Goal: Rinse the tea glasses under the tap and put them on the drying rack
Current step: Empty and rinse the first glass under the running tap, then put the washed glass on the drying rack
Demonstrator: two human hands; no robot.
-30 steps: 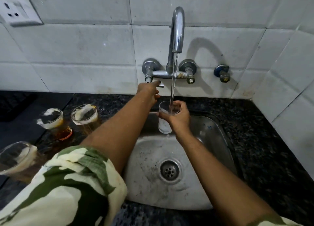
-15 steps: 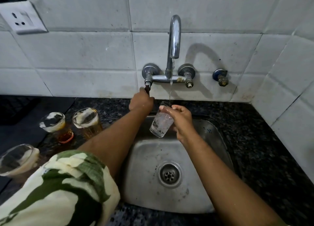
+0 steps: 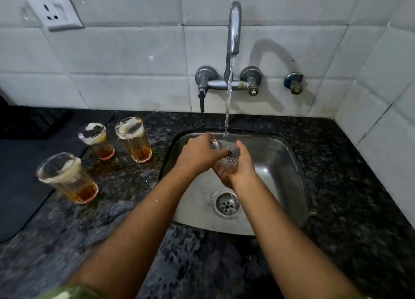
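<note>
A clear ribbed tea glass [image 3: 229, 158] lies tilted between both hands over the steel sink [image 3: 283, 164]. My right hand [image 3: 243, 166] cups it from below and the right. My left hand [image 3: 199, 153] grips its rim from the left, fingers over the mouth. Water runs from the tap [image 3: 234, 29] and lands at the glass. On the dark counter to the left stand three dirty glasses with foam and amber tea dregs: a near one [image 3: 67, 178], a middle one [image 3: 97, 141] and a far one [image 3: 134, 140].
A dark mat [image 3: 20, 177] covers the counter at the left, with a black ridged rack [image 3: 29, 122] behind it. White tiled walls close the back and right. A wall socket [image 3: 54, 10] sits at upper left. The drain [image 3: 226, 204] lies below my hands.
My left hand has left the tap handle and come down onto the glass. The glass sits lower in the sink. The water stream is fuller than half a second ago.
</note>
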